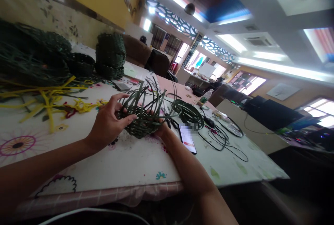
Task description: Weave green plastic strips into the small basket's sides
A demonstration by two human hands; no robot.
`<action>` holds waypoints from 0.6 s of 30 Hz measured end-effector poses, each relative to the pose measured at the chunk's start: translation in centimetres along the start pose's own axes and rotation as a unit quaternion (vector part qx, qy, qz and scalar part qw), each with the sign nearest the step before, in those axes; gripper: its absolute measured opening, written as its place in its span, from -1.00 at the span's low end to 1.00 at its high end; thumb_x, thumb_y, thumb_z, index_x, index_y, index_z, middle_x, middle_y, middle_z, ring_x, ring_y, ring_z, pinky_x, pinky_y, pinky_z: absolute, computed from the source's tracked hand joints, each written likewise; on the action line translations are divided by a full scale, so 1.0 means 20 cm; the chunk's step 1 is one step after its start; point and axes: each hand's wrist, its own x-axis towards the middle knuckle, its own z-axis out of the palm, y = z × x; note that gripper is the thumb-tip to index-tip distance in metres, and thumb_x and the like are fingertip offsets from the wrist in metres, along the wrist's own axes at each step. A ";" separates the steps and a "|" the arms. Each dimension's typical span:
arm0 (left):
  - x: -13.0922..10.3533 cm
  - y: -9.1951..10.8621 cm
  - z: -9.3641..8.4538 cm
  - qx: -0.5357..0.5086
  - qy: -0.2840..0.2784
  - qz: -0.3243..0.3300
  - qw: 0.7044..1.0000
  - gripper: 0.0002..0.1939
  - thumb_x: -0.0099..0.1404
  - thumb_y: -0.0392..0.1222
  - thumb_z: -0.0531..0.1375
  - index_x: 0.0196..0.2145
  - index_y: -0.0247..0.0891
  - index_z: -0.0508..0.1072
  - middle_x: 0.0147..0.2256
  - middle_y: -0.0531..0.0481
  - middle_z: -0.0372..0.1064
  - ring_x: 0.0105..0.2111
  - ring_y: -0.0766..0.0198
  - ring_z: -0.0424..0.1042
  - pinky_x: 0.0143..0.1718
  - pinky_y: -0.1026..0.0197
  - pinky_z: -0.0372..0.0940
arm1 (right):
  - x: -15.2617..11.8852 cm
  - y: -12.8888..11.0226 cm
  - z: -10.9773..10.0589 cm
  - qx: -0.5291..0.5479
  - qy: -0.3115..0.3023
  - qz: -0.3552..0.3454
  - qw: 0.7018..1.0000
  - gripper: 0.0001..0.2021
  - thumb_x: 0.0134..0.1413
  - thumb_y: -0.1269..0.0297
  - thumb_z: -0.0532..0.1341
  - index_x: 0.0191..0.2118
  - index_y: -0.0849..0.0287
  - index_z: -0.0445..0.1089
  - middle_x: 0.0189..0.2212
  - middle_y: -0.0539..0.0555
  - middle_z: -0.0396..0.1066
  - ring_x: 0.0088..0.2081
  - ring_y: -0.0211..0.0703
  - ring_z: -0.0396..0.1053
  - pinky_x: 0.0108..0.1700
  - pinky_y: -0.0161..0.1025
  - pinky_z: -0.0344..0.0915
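Note:
A small, partly woven basket of dark green strips (142, 122) is held tilted just above the flower-printed table cover. Long loose strip ends (142, 98) stick up and curl out from its rim. My left hand (111, 119) grips the basket's left side, its thumb pressed on the near wall and its fingers curled at the rim. On the right side, my right hand (159, 128) holds the basket; most of its fingers are hidden behind the weave. Black-handled scissors (171, 120) seem to lie beside my right wrist, partly covered.
Yellow strips (49, 103) lie at left, before dark green woven baskets (109, 56). To the right are a lit phone (187, 141), a coil of green strip (190, 113), thin looped strips (221, 141) and a bottle (206, 97). The table's near edge (109, 195) runs below my arms.

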 end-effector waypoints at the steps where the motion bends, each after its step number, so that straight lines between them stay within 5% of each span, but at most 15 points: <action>1: 0.00 0.00 0.00 0.004 0.003 0.005 1.000 -0.35 0.19 -0.01 0.39 0.19 -0.17 0.36 -0.43 0.12 0.36 -0.37 0.20 0.38 -0.24 0.16 0.28 | 0.00 0.00 0.00 -0.001 0.000 0.001 1.000 -0.81 -0.02 0.24 0.30 -0.23 0.11 0.42 -0.58 -0.07 0.39 -0.49 -0.15 0.45 -0.41 -0.22 0.48; 12: -0.05 0.00 0.02 0.073 0.022 0.072 0.995 -0.46 0.22 -0.04 0.38 0.13 -0.16 0.43 -0.38 0.06 0.41 -0.30 0.10 0.41 0.12 -0.12 0.18 | -0.01 0.01 -0.03 -0.010 -0.008 0.006 1.000 -0.79 0.03 0.31 0.28 -0.17 0.09 0.37 -0.57 -0.12 0.38 -0.54 -0.22 0.37 -0.46 -0.27 0.44; 18: -0.06 0.02 0.02 0.079 0.022 0.085 0.993 -0.53 0.22 -0.04 0.37 0.06 -0.12 0.46 -0.38 0.05 0.43 -0.30 0.07 0.44 0.13 -0.15 0.20 | -0.01 0.00 -0.02 -0.025 -0.002 -0.002 1.000 -0.82 0.15 0.24 0.31 -0.14 0.13 0.42 -0.52 -0.09 0.43 -0.50 -0.21 0.41 -0.46 -0.29 0.43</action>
